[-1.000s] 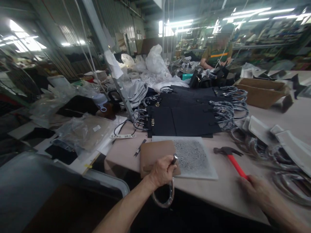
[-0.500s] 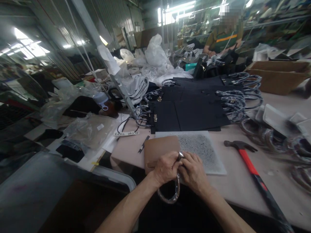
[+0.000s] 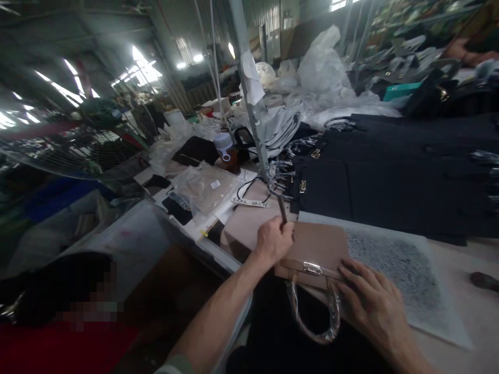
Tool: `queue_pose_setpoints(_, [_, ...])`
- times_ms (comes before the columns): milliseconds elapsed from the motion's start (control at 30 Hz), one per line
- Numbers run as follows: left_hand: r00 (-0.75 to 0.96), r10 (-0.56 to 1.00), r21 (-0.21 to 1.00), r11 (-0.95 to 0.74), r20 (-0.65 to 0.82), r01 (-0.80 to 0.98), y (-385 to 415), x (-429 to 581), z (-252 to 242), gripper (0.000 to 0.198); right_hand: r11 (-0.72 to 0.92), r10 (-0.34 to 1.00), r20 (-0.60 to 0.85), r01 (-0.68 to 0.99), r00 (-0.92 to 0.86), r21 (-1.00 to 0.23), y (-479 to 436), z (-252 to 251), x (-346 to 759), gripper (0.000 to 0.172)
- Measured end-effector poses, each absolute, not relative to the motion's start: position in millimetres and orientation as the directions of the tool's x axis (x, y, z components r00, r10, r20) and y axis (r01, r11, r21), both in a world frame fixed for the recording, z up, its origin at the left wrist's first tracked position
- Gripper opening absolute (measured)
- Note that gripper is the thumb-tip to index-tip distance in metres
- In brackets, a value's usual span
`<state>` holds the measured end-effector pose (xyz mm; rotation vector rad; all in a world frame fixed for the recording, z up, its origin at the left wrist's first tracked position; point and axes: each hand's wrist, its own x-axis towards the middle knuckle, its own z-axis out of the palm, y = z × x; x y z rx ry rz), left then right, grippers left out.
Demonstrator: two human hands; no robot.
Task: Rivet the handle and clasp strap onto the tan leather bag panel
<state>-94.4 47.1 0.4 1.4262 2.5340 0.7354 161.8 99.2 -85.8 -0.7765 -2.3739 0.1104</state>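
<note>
A tan bag piece (image 3: 317, 244) with a metal clasp (image 3: 312, 268) lies at the table's front edge, partly over a speckled white slab (image 3: 393, 265). Its plastic-wrapped handle (image 3: 317, 332) hangs toward me. My left hand (image 3: 273, 241) is closed round a dark strip (image 3: 282, 209) at the piece's left side. On the right side rests my right hand (image 3: 374, 293), fingers spread over the piece's edge near the handle's base.
Black bag panels (image 3: 390, 182) with wrapped handles are stacked behind the slab. A metal post (image 3: 253, 114) stands behind a white label strip (image 3: 250, 202). A grey bin (image 3: 152, 223) and a person in red (image 3: 66, 348) are at left. A hammer head (image 3: 484, 281) shows at right.
The view has swung left. My hands have moved apart; the left now holds the dark strip, and the right has opened on the tan piece. The clasp and both handle ends now show.
</note>
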Motion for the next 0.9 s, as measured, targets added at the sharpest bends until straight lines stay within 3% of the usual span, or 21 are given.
queue_pose_setpoints(67, [-0.608,0.794,0.276,0.581,0.017,0.766,42,-120,-2,0.028,0.815,0.57,0.528,0.514,-0.63,-0.268,97,-83,162,0.031])
queue_pose_setpoints(267, [-0.586,0.81,0.179,0.579,-0.02,0.795,31,-151,-17,0.032,0.769,0.638,0.449,0.548,-0.625,-0.33,85,-71,161,0.027])
queue_pose_setpoints(367, [-0.435,0.892,0.177,0.412,0.12,0.894,18,-137,-21,0.026,0.757,0.653,0.372,0.557,-0.659,-0.341,83,-61,158,0.024])
queue_pose_setpoints(533, [-0.023,0.974,0.331,-0.054,0.225,0.942,-19,-100,-34,0.009,0.797,0.599,0.254,0.535,-0.76,-0.279,88,-35,151,0.015])
queue_pose_setpoints(767, [0.237,0.938,0.09,-0.266,0.253,0.96,-23,-83,-49,0.015,0.91,0.412,0.202,0.412,-0.888,-0.043,97,-25,146,0.022])
queue_pose_setpoints(900, [0.337,0.91,0.01,-0.35,0.244,0.937,-6,-73,-48,0.019,0.912,0.392,0.175,0.407,-0.903,0.06,109,-27,158,0.022])
